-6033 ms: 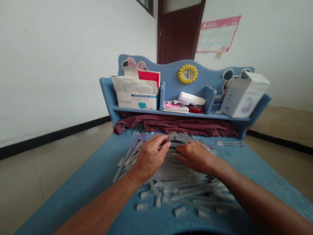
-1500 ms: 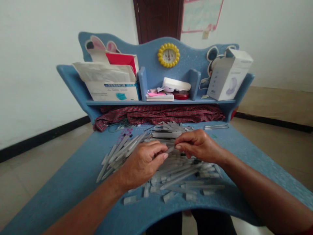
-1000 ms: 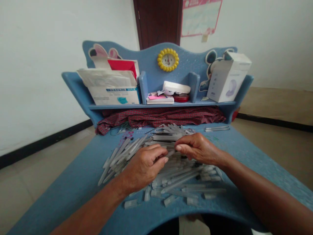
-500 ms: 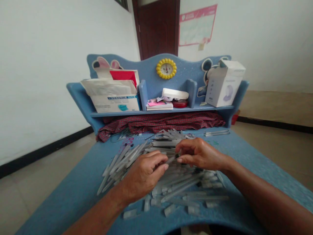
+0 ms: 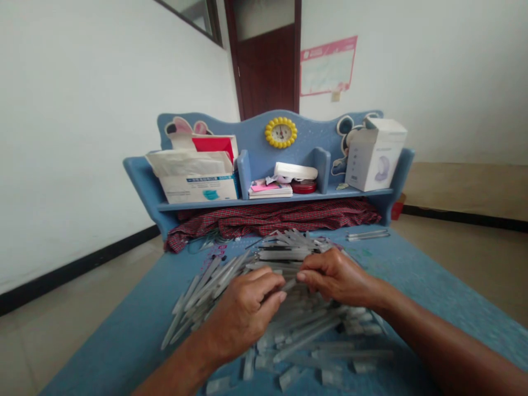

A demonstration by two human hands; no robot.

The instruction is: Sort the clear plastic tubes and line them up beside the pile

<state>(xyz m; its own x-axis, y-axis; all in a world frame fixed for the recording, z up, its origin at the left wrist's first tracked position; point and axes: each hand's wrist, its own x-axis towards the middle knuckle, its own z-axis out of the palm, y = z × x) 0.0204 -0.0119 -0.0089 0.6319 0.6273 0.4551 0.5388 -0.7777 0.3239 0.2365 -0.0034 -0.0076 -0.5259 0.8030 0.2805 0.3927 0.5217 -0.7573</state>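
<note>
My left hand [image 5: 247, 308] is closed around a translucent whitish pen barrel [image 5: 290, 285], whose end sticks out toward the right. At that end, my right hand [image 5: 334, 278] has its thumb and forefinger pinched together; what sits between those fingertips is hidden. Beneath and around both hands spreads a heap of similar pen barrels [image 5: 307, 333], with several short clear pen caps [image 5: 291, 377] along its near side. More barrels [image 5: 198, 291] lie in a slanted bundle left of my left hand.
Behind the heap, a blue shelf [image 5: 325, 193] holds a mask box [image 5: 198, 187], a white carton [image 5: 375, 157], papers and a red round tin [image 5: 304, 187]. A red checked cloth [image 5: 272, 215] lies under it. Thin metal rods [image 5: 368, 235] rest at the table's back right.
My right thumb and forefinger have closed at the barrel's end, where a small black piece showed before. The view has tilted up slightly. My left hand keeps its hold.
</note>
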